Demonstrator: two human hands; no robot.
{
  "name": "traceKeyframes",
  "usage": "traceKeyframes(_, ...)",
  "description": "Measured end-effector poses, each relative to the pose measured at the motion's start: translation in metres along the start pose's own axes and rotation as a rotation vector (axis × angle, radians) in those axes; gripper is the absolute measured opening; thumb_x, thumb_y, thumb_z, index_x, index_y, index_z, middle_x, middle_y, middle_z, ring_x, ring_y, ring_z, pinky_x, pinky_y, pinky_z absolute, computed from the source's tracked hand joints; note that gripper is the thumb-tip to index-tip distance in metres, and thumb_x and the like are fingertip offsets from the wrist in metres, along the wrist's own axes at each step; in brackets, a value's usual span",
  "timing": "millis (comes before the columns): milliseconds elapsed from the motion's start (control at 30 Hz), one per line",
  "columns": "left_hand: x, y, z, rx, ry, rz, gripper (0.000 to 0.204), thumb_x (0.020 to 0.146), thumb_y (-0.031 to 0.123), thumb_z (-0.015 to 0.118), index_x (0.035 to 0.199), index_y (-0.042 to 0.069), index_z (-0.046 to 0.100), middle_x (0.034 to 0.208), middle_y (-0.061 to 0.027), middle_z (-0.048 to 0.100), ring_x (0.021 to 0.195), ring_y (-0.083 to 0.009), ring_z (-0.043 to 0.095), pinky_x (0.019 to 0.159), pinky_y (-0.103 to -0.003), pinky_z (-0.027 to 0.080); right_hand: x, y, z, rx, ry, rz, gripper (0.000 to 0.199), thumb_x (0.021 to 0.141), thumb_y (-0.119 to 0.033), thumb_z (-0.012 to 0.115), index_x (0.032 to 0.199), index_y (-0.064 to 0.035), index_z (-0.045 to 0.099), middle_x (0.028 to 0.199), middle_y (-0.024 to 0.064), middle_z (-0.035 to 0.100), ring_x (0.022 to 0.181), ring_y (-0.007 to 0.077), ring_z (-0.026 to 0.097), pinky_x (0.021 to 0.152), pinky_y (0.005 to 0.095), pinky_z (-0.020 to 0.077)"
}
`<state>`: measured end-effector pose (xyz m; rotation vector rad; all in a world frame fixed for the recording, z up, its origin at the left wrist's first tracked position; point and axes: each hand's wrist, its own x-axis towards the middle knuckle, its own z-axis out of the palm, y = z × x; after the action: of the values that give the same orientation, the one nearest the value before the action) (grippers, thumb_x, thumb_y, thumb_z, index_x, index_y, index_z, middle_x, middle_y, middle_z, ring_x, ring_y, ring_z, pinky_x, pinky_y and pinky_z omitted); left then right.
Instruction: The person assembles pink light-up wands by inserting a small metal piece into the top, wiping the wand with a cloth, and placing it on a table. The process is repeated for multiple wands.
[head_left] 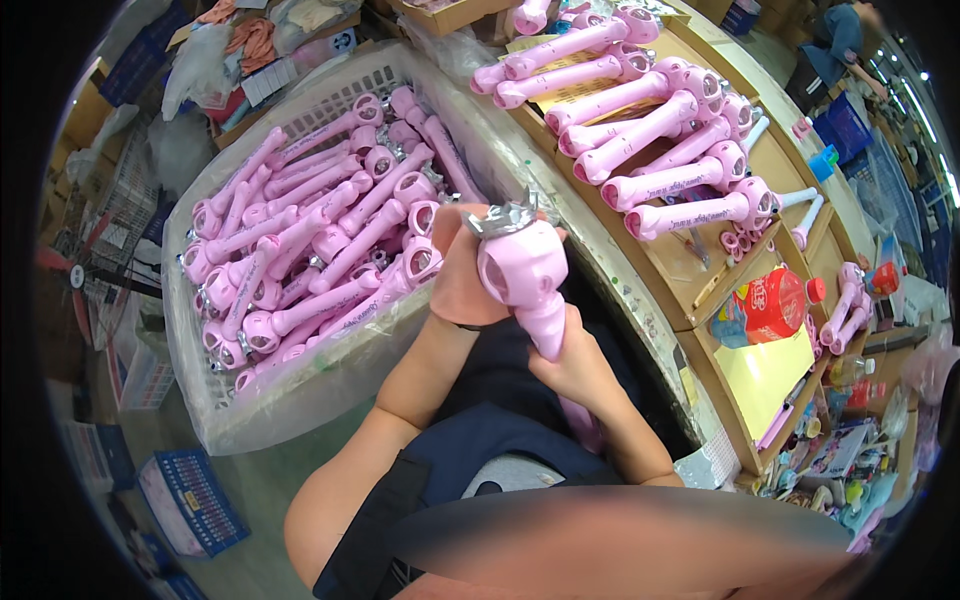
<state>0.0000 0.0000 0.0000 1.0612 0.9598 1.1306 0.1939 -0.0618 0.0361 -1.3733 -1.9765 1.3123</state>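
A pink toy wand point(525, 265) is held upright in front of my body, its bulbous head with a round opening and a silver crown on top. My right hand point(580, 360) is closed around its handle just below the head. My left hand is mostly hidden under a peach-coloured cloth point(462, 265), which it holds against the left side of the wand's head. The left fingers themselves do not show. The handle's lower end runs down behind my right hand toward my lap.
On the left stands a plastic-lined crate point(235, 425) piled with pink wands. More wands point(690, 180) lie in a row on the workbench point(660, 290) at right. A red-labelled bottle point(770, 305) and yellow paper point(765, 385) rest there. A blue basket point(190, 500) sits on the floor.
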Motion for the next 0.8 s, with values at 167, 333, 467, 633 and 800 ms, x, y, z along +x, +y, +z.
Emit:
traceKeyframes(167, -0.012, 0.024, 0.010, 0.868, -0.025, 0.551, 0.059, 0.078, 0.038, 0.071, 0.132, 0.018, 0.060, 0.132, -0.0058, 0.061, 0.120, -0.0239, 0.056, 0.101, -0.044, 0.040, 0.003, 0.012, -0.023, 0.948, -0.609, 0.092, 0.060, 0.080, -0.013, 0.075, 0.133, -0.0046, 0.048, 0.079, 0.0070, 0.060, 0.061, 0.0162, 0.064, 0.055, 0.0285, 0.0506)
traceKeyframes(333, -0.025, 0.040, 0.030, 0.905, 0.162, 0.616, 0.054, 0.073, 0.034, 0.077, 0.119, 0.011, 0.065, 0.121, -0.0107, 0.065, 0.116, -0.0270, 0.059, 0.101, -0.043, 0.041, 0.012, 0.012, -0.017, 1.052, -0.367, 0.086, 0.056, 0.080, -0.020, 0.079, 0.126, -0.0025, 0.051, 0.077, 0.0066, 0.060, 0.054, 0.0149, 0.061, 0.049, 0.0275, 0.0512)
traceKeyframes(467, -0.018, 0.046, 0.035, 1.115, 0.275, 0.625, 0.041, 0.073, 0.023, 0.078, 0.112, 0.011, 0.071, 0.108, -0.0088, 0.069, 0.097, -0.0272, 0.065, 0.085, -0.042, 0.047, 0.017, 0.003, -0.003, 0.677, -0.221, 0.152, 0.047, 0.088, -0.016, 0.074, 0.125, -0.0032, 0.047, 0.082, 0.0043, 0.061, 0.058, 0.0123, 0.062, 0.051, 0.0271, 0.0527)
traceKeyframes(633, -0.018, 0.053, 0.025, 1.183, 0.032, 0.712, 0.037, 0.077, 0.017, 0.077, 0.113, 0.011, 0.071, 0.112, -0.0116, 0.071, 0.110, -0.0249, 0.065, 0.092, -0.040, 0.049, 0.014, 0.024, -0.010, 0.939, -0.444, 0.069, 0.046, 0.088, -0.021, 0.074, 0.120, -0.0021, 0.047, 0.076, 0.0066, 0.059, 0.054, 0.0144, 0.061, 0.046, 0.0287, 0.0508)
traceKeyframes(800, -0.020, 0.003, 0.016, 0.930, 0.004, 0.481, 0.046, 0.083, 0.024, 0.073, 0.124, 0.006, 0.062, 0.123, -0.0131, 0.065, 0.114, -0.0273, 0.061, 0.095, -0.041, 0.048, 0.031, 0.058, 0.031, 1.931, -1.124, -0.084, 0.047, 0.093, -0.024, 0.068, 0.125, -0.0021, 0.041, 0.077, 0.0103, 0.054, 0.049, 0.0170, 0.056, 0.042, 0.0284, 0.0478)
